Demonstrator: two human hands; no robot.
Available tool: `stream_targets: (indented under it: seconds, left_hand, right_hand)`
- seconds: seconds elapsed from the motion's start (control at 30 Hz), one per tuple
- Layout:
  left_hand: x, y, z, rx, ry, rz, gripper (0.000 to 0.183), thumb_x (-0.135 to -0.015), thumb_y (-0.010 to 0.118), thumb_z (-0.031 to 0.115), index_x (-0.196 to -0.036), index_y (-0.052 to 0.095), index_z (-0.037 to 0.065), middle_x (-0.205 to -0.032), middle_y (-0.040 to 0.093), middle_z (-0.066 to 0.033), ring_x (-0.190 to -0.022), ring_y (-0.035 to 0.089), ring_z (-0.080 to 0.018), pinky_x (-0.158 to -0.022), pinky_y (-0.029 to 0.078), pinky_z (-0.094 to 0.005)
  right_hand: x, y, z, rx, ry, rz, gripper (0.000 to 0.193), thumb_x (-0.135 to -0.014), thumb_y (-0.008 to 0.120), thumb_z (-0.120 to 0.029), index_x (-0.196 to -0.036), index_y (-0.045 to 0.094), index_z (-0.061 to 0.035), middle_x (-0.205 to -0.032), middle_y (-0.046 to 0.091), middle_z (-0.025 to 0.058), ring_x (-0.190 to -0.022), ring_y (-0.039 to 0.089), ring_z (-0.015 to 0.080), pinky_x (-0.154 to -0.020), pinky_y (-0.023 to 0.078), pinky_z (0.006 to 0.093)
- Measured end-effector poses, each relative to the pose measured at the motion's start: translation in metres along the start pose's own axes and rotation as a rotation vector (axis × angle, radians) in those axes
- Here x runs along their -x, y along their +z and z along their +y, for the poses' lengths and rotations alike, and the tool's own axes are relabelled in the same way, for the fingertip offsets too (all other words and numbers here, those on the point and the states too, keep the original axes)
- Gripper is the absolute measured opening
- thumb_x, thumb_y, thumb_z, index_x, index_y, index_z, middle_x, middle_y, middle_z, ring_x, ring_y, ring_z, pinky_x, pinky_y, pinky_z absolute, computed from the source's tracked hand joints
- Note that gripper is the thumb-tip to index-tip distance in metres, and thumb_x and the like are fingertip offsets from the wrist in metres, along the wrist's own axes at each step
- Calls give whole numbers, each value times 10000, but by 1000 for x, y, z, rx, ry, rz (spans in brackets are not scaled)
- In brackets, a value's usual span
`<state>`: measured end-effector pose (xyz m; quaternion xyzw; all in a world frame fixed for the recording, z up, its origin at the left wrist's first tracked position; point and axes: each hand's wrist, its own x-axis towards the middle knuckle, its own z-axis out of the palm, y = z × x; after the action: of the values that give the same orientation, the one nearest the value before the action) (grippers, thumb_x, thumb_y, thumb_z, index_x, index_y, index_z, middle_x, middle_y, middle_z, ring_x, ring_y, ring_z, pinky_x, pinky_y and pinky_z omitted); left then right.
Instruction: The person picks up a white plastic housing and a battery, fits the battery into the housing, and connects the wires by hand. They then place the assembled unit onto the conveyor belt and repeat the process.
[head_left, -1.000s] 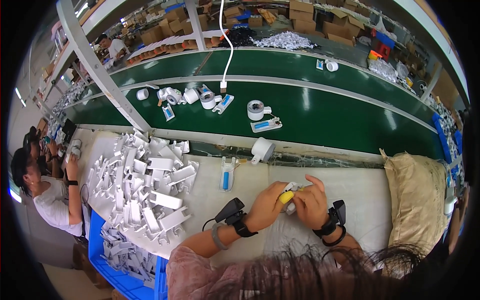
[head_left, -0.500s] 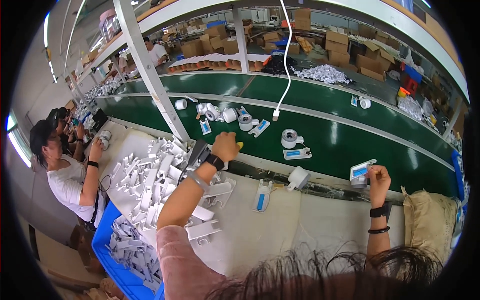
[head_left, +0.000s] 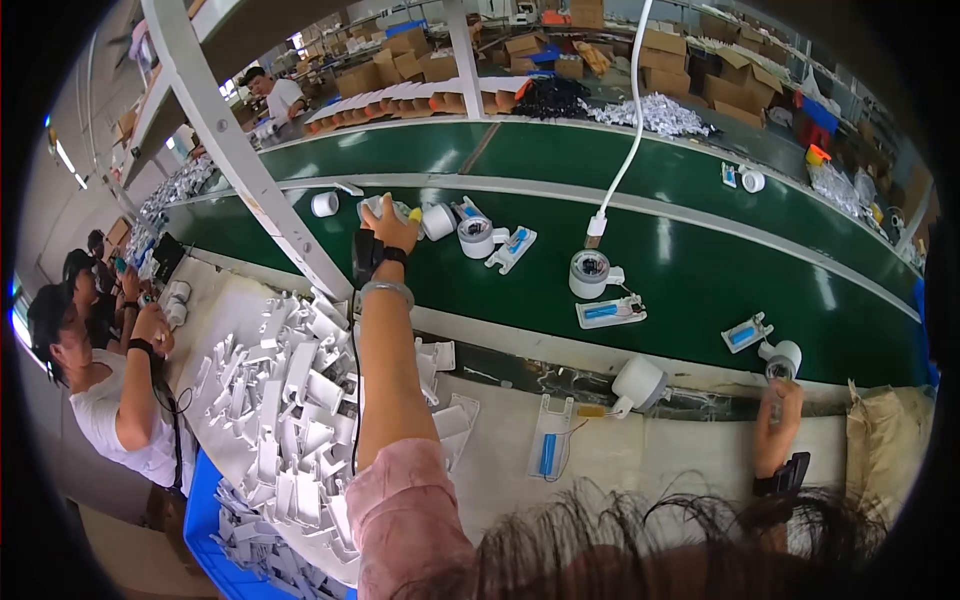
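My left hand reaches onto the green belt, over the cluster of white round parts, its fingers spread and touching them. A yellow tip shows on one finger. What lies under the palm is hidden. At the right, my right hand has its fingers closed on the lower rim of a white round housing. Beside that housing lies a white handle plate with a blue battery. On the near table, a white cylinder is wired to an open handle with a blue cell.
More housings and battery plates lie on the belt. White handle shells are heaped near my left arm, above a blue bin. A metal post and hanging white cable intrude. Co-workers sit at left.
My left hand has moved away from me and left onto the white parts. My right hand has come lower, with the battery plate now resting on the belt. The view has shifted.
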<state>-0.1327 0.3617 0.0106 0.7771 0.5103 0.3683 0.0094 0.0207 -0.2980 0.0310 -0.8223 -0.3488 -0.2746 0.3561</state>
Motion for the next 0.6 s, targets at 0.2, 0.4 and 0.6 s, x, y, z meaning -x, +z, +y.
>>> stream_targets:
  seconds: [0.2,0.4,0.6]
  left_hand:
    - [-15,8,-16,-6,-3,-176,521,-730,683,490,-1196,624,267,-1229,492,-224,-1076,555,-438,-952,445,-487]
    - [-4,-3,-13,27,157,-219,401,-720,677,493,-980,711,191,-1273,433,-227,-973,568,-443,-904,471,-489]
    - [33,-18,15,212,382,-236,251,-683,716,354,-817,705,141,-1261,453,-235,-1077,523,-443,-890,464,-488]
  right_hand:
    - [5,17,-15,18,4,-245,207,-821,561,77,-1014,578,5,-1007,570,197,-974,548,373,-882,433,399]
    - [8,19,-12,1,21,-273,168,-809,551,81,-958,584,12,-976,560,208,-946,539,382,-861,435,406]
    - [4,19,-16,-11,-29,-258,165,-803,545,78,-950,584,12,-967,562,210,-927,539,397,-845,437,412]
